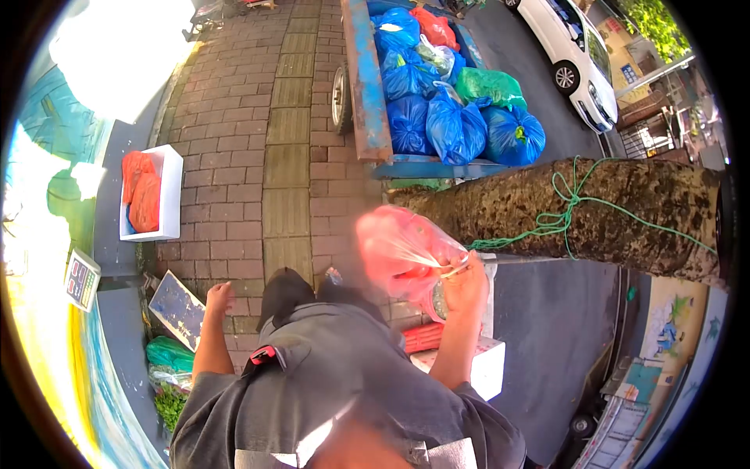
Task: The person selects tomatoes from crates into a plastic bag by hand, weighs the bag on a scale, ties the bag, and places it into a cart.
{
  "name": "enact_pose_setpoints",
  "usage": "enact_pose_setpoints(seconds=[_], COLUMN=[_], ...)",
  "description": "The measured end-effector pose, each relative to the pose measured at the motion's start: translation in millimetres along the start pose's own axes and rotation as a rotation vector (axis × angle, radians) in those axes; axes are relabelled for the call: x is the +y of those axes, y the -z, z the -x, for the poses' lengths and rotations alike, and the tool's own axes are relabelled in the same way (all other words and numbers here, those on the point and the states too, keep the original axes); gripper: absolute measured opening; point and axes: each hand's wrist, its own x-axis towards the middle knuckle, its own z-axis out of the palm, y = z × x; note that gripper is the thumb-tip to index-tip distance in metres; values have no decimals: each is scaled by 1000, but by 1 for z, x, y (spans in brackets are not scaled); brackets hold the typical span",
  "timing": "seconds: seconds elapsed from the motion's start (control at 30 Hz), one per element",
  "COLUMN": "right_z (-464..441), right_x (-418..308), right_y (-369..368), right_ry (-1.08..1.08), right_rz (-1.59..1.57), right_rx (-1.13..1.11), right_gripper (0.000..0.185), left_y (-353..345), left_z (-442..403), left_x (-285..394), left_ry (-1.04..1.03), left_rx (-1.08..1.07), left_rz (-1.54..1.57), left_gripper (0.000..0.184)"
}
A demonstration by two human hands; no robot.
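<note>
My right hand (466, 281) is closed on the gathered neck of a filled pink-red plastic bag (402, 254), holding it off the ground to the right of my body. The bag bulges, and its contents cannot be made out through the plastic. My left hand (220, 298) hangs at my side with curled fingers and nothing visible in it. Near that hand a worn, flat dark board (178, 307) leans at an angle. Below my right forearm sit a white box (484, 367) and something red (423, 338) beside it, partly hidden.
Ahead stands a rusty blue cart (367, 86) heaped with tied bags, several of them blue (457, 129). A tree trunk (625, 207) wound with green cord is at the right. A white foam box (170, 195) holding orange bags and a scale (82, 279) are at the left. A white car (570, 62) is on the road.
</note>
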Motion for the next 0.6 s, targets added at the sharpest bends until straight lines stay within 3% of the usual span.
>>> enact_pose_setpoints(seconds=[0.23, 0.27, 0.43, 0.5, 0.6], right_z=[-128, -147, -233, -265, -307], right_x=[-33, -33, -35, -42, -40], right_y=[-143, -164, -260, -295, -329], right_ry=[0, 23, 126, 143, 157], right_rz=[-49, -56, -46, -52, -105], right_rx=[-257, -253, -198, -155, -143], right_gripper=[28, 28, 33, 33, 33], left_y=[2, -1, -14, -25, -50], left_z=[-111, -131, -227, -266, -317], left_x=[25, 37, 180, 259, 386], left_ry=[310, 275, 308, 205, -9], left_rx=[-16, 21, 29, -5, -36], left_rz=[81, 30, -26, 67, -74], left_gripper=[38, 40, 33, 31, 36])
